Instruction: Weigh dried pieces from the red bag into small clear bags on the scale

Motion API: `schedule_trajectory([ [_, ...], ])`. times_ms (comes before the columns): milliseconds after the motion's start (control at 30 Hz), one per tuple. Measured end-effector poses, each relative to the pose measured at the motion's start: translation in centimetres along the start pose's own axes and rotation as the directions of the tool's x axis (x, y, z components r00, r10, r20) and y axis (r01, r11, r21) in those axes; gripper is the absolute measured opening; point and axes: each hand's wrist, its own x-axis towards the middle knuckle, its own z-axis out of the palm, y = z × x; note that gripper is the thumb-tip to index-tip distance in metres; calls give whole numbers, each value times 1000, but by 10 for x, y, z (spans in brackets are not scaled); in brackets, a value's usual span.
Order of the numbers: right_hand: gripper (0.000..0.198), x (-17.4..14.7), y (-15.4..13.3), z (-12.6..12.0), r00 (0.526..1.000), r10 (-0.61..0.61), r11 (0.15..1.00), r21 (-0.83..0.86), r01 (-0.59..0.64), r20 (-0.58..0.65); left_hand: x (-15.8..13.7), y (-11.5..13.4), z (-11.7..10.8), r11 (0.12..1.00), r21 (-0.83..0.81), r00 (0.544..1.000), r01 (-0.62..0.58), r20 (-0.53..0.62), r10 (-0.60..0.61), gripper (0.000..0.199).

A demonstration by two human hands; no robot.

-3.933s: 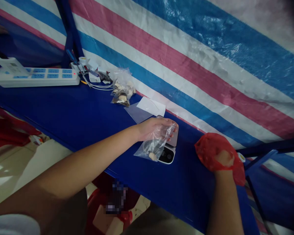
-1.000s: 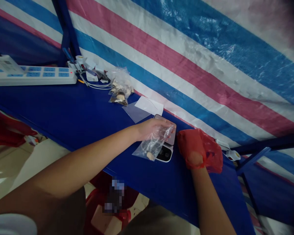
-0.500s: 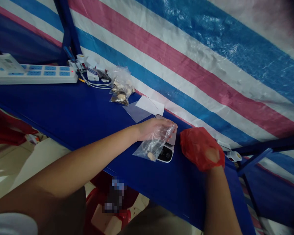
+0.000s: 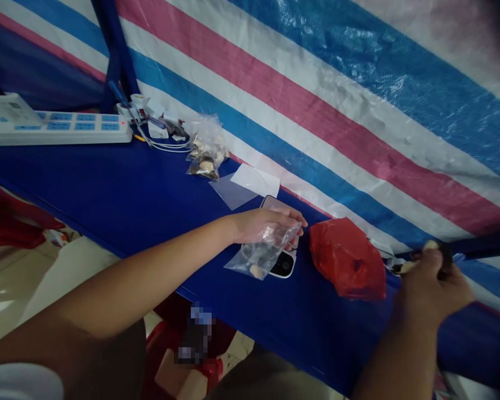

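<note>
My left hand (image 4: 277, 223) holds a clear plastic bag (image 4: 270, 247) by its mouth. A small pale piece (image 4: 256, 271) lies at the bottom of this bag. Below them is a small digital scale (image 4: 284, 265), partly covered by the hand and bag. Off to the right, my right hand (image 4: 431, 289) is raised and blurred, its fingers closed on a few dark and pale pieces (image 4: 430, 251) that look like dried mushroom. Between the two hands sits a crumpled red plastic bag (image 4: 345, 255) on the blue table, touched by neither.
Filled clear bags (image 4: 206, 150) stand near the striped sheet at the back. Beside them lie a flat clear bag (image 4: 233, 189) and white paper (image 4: 256, 179). Cables (image 4: 162, 145) and a power strip (image 4: 66, 130) occupy the left. A blue frame bar (image 4: 475, 244) runs along the right.
My right hand has come out of the red bag and moved right, now with pieces in its fingers. My left hand and the clear bag have shifted only slightly.
</note>
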Motion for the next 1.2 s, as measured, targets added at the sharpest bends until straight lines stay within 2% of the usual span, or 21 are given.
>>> schedule_trajectory([
  [33,31,-6,-14,3,997,-18,995,92,24,-69,0,-1,1,1000,14,1000,10,19,-10,43],
  [100,27,-22,-49,12,994,-95,974,200,105,-57,0,-3,4,999,32,999,33,42,-34,44],
  [167,27,-39,-88,23,984,-180,951,258,171,14,0,-6,7,998,46,997,51,61,-54,46],
  [233,33,-54,-122,35,951,-280,922,313,227,135,0,-9,10,997,56,995,53,78,-58,49],
  [267,34,-60,-135,42,905,-358,903,331,273,229,1,-10,11,998,58,996,39,81,-43,51],
  [367,33,-70,-156,58,744,-552,814,436,384,376,2,-12,12,995,91,996,-30,87,22,51],
  [467,27,-74,-159,68,642,-620,775,479,412,450,2,-11,13,985,149,992,-89,106,73,48],
  [600,23,-76,-157,68,561,-632,768,531,359,534,0,-10,15,967,218,990,-129,83,113,37],
  [733,24,-71,-159,57,595,-588,790,548,275,548,-1,-9,16,962,232,989,-141,68,129,46],
  [800,24,-65,-159,51,577,-550,811,550,198,604,-1,-7,15,964,229,991,-133,46,126,48],
  [867,26,-60,-159,47,518,-503,834,546,82,692,-1,-6,15,966,221,991,-134,38,129,48],
  [967,32,-55,-160,44,395,-441,859,506,-73,806,0,-5,15,963,220,987,-157,63,147,41],
  [1067,32,-55,-160,45,262,-411,876,458,-152,873,1,-5,15,949,254,981,-188,104,167,32],
  [1133,29,-55,-160,45,228,-408,881,447,-156,884,1,-5,15,939,285,979,-195,112,170,29],
  [1200,29,-54,-159,44,259,-405,885,447,-128,877,1,-5,16,938,293,983,-182,89,163,32],
])
